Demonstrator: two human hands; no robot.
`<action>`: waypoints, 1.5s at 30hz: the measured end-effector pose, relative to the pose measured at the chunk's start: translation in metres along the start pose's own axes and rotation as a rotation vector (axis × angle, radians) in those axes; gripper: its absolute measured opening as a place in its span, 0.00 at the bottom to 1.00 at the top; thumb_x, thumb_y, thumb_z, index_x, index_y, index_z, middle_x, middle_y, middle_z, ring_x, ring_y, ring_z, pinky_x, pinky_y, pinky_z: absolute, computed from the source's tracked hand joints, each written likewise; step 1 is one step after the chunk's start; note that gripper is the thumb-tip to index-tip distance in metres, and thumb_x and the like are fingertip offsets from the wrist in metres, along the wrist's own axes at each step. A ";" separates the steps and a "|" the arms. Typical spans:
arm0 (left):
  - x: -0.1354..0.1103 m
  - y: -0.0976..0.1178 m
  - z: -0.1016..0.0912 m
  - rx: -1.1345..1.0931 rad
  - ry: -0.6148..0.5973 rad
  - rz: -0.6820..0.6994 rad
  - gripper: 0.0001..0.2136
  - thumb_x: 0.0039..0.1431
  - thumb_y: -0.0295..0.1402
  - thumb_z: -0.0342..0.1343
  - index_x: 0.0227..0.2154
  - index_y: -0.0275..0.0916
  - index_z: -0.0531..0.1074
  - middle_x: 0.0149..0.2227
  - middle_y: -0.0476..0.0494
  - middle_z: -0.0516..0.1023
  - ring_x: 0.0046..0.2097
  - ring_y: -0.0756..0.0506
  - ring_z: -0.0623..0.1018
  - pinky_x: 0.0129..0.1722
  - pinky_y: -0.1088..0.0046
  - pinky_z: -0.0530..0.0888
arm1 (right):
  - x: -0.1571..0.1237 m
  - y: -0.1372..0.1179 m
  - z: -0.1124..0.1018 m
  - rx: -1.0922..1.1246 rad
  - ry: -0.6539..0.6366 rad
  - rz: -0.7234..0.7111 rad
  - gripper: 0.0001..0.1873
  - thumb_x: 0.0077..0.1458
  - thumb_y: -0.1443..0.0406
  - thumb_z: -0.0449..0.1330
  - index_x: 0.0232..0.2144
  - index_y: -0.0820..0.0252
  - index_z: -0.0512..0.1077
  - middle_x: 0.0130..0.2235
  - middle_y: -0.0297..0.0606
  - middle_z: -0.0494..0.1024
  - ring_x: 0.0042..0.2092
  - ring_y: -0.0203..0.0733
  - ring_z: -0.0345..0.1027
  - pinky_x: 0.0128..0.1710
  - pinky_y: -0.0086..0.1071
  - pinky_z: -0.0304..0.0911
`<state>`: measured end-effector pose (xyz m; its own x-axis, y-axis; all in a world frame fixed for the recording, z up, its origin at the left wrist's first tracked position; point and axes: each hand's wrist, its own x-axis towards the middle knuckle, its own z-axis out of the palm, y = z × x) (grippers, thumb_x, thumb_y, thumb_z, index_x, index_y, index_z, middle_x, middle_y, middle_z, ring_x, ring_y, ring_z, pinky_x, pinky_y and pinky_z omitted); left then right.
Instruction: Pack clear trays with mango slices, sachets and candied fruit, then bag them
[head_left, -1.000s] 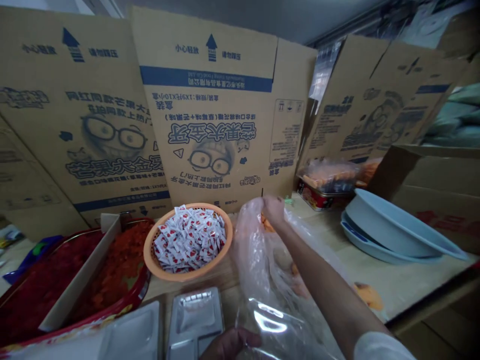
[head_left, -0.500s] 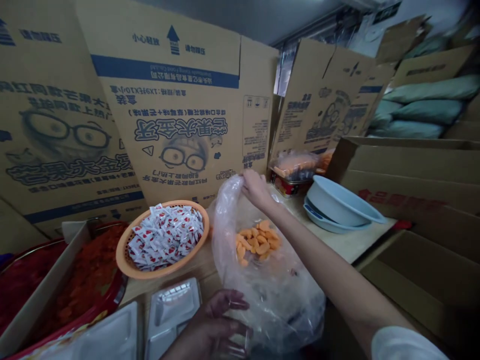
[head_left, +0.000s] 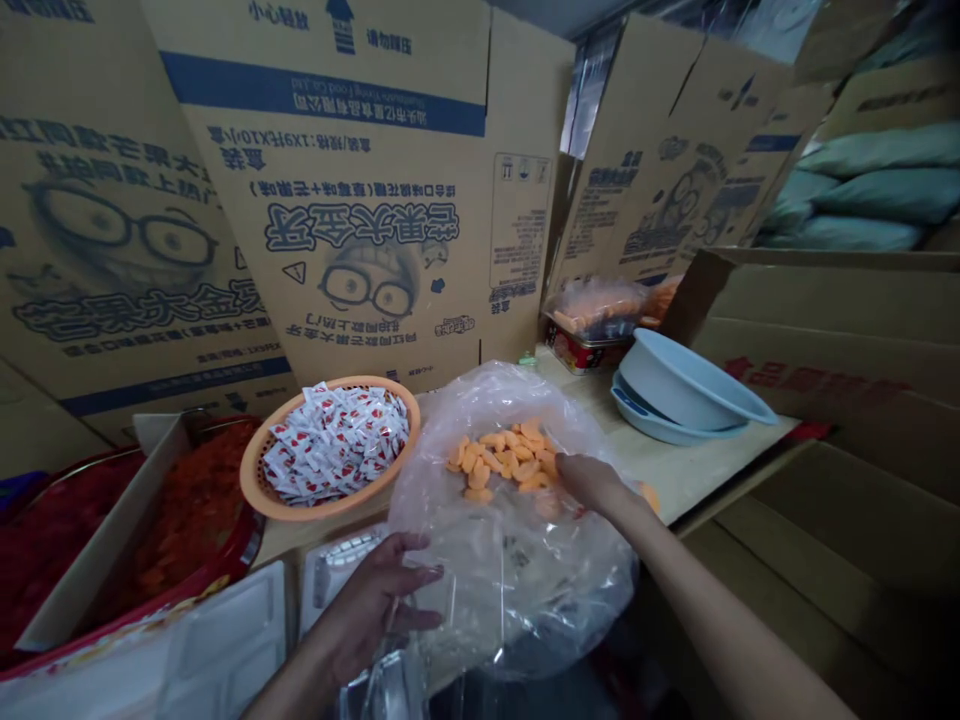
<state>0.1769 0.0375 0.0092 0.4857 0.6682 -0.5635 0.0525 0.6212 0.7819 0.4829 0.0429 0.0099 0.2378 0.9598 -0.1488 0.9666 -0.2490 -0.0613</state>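
Observation:
A large clear plastic bag (head_left: pixel 480 560) lies spread over the table edge, with a heap of small orange candies (head_left: pixel 499 462) on it or inside its mouth. My right hand (head_left: pixel 596 487) reaches in from the right, its fingertips against the right side of the heap. Its lower fingers are hidden, so I cannot tell whether it grips anything. My left hand (head_left: pixel 386 590) is at the bag's left side, fingers spread and open, close to the clear film. Beneath it are clear plastic trays (head_left: pixel 386 685), partly covered by the bag.
An orange basket (head_left: pixel 251 485) of small white sachets (head_left: pixel 337 445) stands to the left. Beyond it is a red tub (head_left: pixel 244 540) of reddish-orange pieces. White trays (head_left: pixel 225 645) lie in front. Blue basins (head_left: pixel 690 385) sit at right, and cardboard boxes (head_left: pixel 360 150) wall the back.
My right hand has let go of the bag's far rim and come down to the orange candies. The rim has sunk and opened wider. My left hand has shifted left and slightly up.

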 end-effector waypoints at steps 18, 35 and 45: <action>0.007 -0.028 0.029 -0.332 -0.065 0.027 0.28 0.42 0.20 0.56 0.48 0.39 0.55 0.55 0.32 0.61 0.45 0.38 0.74 0.41 0.57 0.72 | 0.039 -0.066 0.010 0.251 0.207 -0.074 0.12 0.47 0.75 0.51 0.35 0.69 0.70 0.41 0.53 0.72 0.41 0.44 0.66 0.39 0.32 0.57; 0.007 -0.041 0.038 -0.514 -0.105 0.151 0.31 0.38 0.14 0.52 0.48 0.42 0.57 0.50 0.40 0.64 0.45 0.38 0.74 0.42 0.56 0.72 | -0.058 -0.116 0.003 0.345 0.179 -0.191 0.11 0.54 0.61 0.52 0.31 0.60 0.72 0.33 0.40 0.74 0.35 0.40 0.66 0.33 0.29 0.54; -0.008 -0.046 0.017 -0.455 -0.141 0.083 0.31 0.40 0.17 0.54 0.50 0.41 0.58 0.49 0.38 0.65 0.47 0.37 0.73 0.43 0.55 0.71 | 0.058 -0.102 0.022 0.149 0.215 -0.119 0.11 0.53 0.67 0.54 0.37 0.66 0.71 0.41 0.50 0.72 0.42 0.44 0.65 0.37 0.29 0.56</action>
<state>0.1852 -0.0029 -0.0181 0.5877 0.6802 -0.4380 -0.3629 0.7055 0.6087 0.3957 0.1213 -0.0142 0.1535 0.9849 0.0799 0.9680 -0.1336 -0.2126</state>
